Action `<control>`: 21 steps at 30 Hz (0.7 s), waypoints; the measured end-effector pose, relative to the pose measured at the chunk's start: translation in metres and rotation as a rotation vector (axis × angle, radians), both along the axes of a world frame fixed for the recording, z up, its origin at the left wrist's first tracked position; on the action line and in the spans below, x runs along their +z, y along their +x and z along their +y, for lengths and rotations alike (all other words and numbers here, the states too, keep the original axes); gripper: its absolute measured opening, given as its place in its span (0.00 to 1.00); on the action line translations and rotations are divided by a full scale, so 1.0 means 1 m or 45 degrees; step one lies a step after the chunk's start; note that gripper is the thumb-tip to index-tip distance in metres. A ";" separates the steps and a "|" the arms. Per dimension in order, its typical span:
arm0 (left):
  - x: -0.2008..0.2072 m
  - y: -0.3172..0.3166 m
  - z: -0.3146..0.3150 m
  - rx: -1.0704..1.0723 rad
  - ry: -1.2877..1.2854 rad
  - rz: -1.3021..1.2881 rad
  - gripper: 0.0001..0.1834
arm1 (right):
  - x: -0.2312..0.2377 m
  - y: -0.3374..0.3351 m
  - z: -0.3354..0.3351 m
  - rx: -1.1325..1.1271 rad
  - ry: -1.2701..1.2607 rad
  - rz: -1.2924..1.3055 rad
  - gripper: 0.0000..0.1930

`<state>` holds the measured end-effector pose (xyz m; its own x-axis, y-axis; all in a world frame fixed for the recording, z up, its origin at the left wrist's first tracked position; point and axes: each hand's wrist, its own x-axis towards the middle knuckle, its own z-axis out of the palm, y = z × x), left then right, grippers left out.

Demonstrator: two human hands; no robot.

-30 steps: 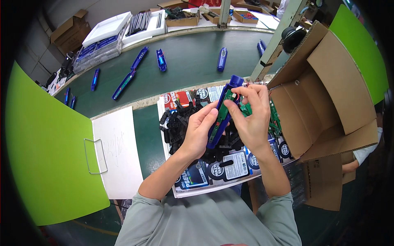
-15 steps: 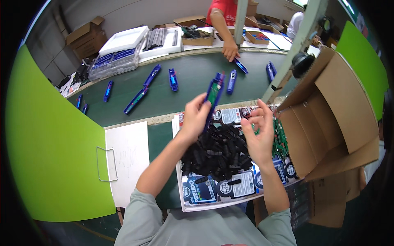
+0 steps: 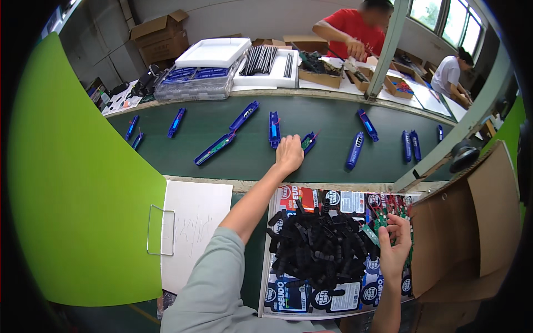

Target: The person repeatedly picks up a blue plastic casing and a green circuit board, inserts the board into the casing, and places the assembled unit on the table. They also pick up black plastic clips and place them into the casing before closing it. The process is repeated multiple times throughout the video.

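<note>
left hand is clamped on a blue gadget on the green belt, looks light and stiff so grab mid-body, right hand loosely curled by the black parts

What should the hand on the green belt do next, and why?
Probably let go and draw back. The left hand rests on a blue plastic device lying flat on the dark green conveyor belt among similar blue pieces, while the right hand already touches green circuit boards beside the heap of black plastic parts.
</note>
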<state>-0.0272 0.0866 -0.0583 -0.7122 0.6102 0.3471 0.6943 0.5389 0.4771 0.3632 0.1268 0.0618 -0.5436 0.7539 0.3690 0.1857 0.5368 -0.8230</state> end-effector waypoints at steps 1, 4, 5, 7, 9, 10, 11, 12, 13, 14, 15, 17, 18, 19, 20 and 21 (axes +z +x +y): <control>0.013 0.004 -0.007 -0.031 -0.096 0.123 0.15 | -0.003 0.000 0.003 0.000 0.006 -0.013 0.17; 0.037 -0.012 -0.021 -0.123 0.085 0.377 0.11 | -0.013 0.001 0.012 -0.049 0.021 -0.080 0.15; 0.050 -0.034 -0.026 -0.082 0.070 0.420 0.10 | -0.016 -0.006 0.013 -0.034 0.016 -0.054 0.15; 0.050 -0.081 -0.062 0.013 0.066 0.660 0.11 | -0.009 -0.015 0.010 0.100 -0.027 -0.144 0.12; 0.035 -0.124 -0.078 0.340 -0.152 0.734 0.18 | -0.001 -0.017 0.003 0.156 0.063 -0.290 0.09; 0.024 -0.145 -0.085 0.462 -0.258 0.772 0.22 | -0.008 -0.015 0.004 0.238 0.104 -0.297 0.09; 0.011 -0.164 -0.090 0.513 -0.310 0.718 0.23 | -0.008 -0.016 0.002 0.259 0.091 -0.351 0.09; -0.001 -0.181 -0.089 0.566 -0.363 0.665 0.25 | -0.007 -0.019 0.001 0.280 0.079 -0.403 0.09; -0.001 -0.190 -0.087 0.545 -0.418 0.407 0.24 | -0.010 -0.023 0.003 0.313 0.151 -0.438 0.08; -0.002 -0.196 -0.090 0.531 -0.484 0.145 0.24 | -0.013 -0.028 0.004 0.362 0.219 -0.477 0.08; -0.002 -0.200 -0.091 0.481 -0.503 0.194 0.21 | -0.014 -0.032 0.003 0.362 0.174 -0.541 0.07; -0.008 -0.199 -0.094 0.419 -0.432 0.235 0.19 | -0.015 -0.034 0.002 0.392 0.179 -0.739 0.06; -0.005 -0.199 -0.097 0.414 -0.403 0.270 0.19 | -0.014 -0.037 0.003 0.413 0.192 -0.823 0.06; -0.003 -0.200 -0.099 0.419 -0.334 0.282 0.20 | -0.013 -0.037 0.003 0.406 0.214 -0.862 0.06; -0.003 -0.201 -0.101 0.424 -0.264 0.294 0.20 | -0.013 -0.036 0.005 0.417 0.214 -0.859 0.06; 0.001 -0.202 -0.105 0.433 -0.197 0.312 0.21 | -0.014 -0.036 0.006 0.433 0.213 -0.848 0.06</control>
<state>-0.2292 -0.0181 -0.0574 -0.7893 0.4137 0.4536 0.5479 0.8081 0.2162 0.3274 0.1332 0.0475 -0.8833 0.4682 -0.0235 0.4165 0.7606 -0.4980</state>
